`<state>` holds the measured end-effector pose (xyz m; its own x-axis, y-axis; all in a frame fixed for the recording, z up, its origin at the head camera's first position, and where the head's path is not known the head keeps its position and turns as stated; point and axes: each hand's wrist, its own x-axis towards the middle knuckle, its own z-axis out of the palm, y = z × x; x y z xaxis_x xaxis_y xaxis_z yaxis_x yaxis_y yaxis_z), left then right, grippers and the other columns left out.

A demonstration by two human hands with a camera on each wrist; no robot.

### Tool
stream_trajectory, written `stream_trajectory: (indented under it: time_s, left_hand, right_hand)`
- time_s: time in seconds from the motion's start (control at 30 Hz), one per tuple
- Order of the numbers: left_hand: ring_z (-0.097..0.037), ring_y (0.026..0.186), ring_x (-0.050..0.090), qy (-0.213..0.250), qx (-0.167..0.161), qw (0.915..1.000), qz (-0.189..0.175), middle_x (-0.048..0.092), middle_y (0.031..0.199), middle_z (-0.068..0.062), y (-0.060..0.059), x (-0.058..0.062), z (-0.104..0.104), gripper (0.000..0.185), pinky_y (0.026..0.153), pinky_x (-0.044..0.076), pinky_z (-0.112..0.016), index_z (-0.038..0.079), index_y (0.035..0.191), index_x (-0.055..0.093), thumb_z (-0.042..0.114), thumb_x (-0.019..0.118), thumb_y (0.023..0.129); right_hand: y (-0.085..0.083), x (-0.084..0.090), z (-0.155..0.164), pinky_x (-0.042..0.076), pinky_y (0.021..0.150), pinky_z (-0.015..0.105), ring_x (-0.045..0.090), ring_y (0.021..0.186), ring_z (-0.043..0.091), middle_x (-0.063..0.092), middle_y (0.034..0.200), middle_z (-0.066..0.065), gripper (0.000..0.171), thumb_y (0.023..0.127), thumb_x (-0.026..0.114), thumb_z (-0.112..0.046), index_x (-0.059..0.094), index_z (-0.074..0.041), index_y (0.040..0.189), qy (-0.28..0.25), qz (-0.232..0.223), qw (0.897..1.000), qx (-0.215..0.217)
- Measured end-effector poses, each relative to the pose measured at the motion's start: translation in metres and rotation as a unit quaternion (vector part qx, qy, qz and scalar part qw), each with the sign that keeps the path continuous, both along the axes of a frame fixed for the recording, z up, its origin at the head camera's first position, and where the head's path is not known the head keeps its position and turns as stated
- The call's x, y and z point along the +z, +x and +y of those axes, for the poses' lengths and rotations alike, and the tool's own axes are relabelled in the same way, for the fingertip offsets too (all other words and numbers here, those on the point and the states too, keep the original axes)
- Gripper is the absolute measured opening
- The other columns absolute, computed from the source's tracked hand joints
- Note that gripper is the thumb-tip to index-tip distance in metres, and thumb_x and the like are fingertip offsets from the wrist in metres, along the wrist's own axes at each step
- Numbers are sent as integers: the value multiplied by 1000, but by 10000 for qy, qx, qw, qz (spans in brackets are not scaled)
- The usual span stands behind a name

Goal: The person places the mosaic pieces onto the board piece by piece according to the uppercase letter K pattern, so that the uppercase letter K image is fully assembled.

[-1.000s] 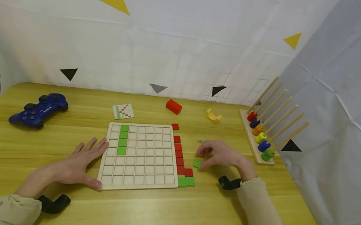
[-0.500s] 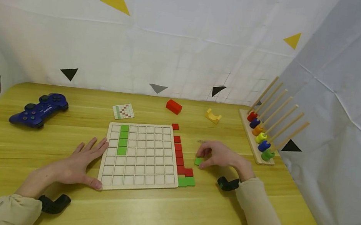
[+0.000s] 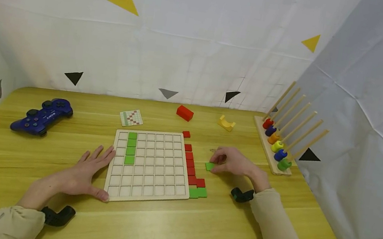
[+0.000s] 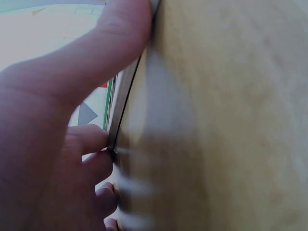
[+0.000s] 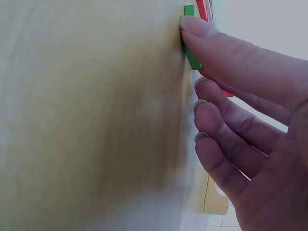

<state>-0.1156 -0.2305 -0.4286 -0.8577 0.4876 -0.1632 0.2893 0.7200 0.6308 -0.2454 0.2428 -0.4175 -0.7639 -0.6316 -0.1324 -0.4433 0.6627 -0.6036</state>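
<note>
Green tile (image 3: 209,166) is on the worktop (image 3: 160,230), just right of the red tile column (image 3: 189,163) that runs along the grid board (image 3: 150,167) right edge. R hand (image 3: 233,163) has it pinched: thumb + index curled on the tile, other fingers (image 5: 226,120) loosely bent above. R wrist cam confirms, fingertip on the tile (image 5: 191,55) edge, tile flat against the wood, red bits visible behind.

L hand (image 3: 83,173) lies flat on the worktop, fingers straight and spread, grasping nothing; fingertips touch the board's left edge, thumb at its near-left corner. L wrist cam: thumb (image 4: 96,57) pressed along the board edge (image 4: 122,101), rest blurred.

Board state: 4 green tiles (image 3: 130,148) stacked in a column, 2nd col from left, upper rows. Other cells bare wood.

Loose stock: more red tiles + 2 green tiles (image 3: 197,192) off the board's near-right corner.

Elsewhere on worktop:
- pattern card (image 3: 131,117) behind the board
- blue game controller (image 3: 41,115) far left
- red block (image 3: 184,113) and yellow arch block (image 3: 226,123) at the back
- peg rack w/ coloured rings (image 3: 277,142) at right, well apart from the hands
</note>
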Motion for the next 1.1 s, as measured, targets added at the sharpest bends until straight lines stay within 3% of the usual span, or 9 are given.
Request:
stream_trajectory:
  time_s: [0.77, 1.1]
  left_hand:
    - [-48, 150, -13, -77, 13, 10000, -2, -1, 167, -20, 0, 0, 0, 129, 115, -9, -68, 3, 161, 9, 62, 80, 70]
    - [-48, 150, -13, -49, 8, 10000, -26, -1, 167, -20, 0, 0, 0, 129, 115, -9, -68, 3, 160, 9, 61, 81, 71]
  right_hand:
    - [-2, -6, 2, 53, 71, 25, 61, 80, 14, 65, 90, 0, 15, 83, 83, -23, 75, -16, 94, -113, -60, 9998, -137]
    - [-1, -1, 1, 53, 72, 25, 60, 81, 13, 65, 90, -2, 17, 86, 80, -24, 74, -14, 98, -290, 146, 9994, 124]
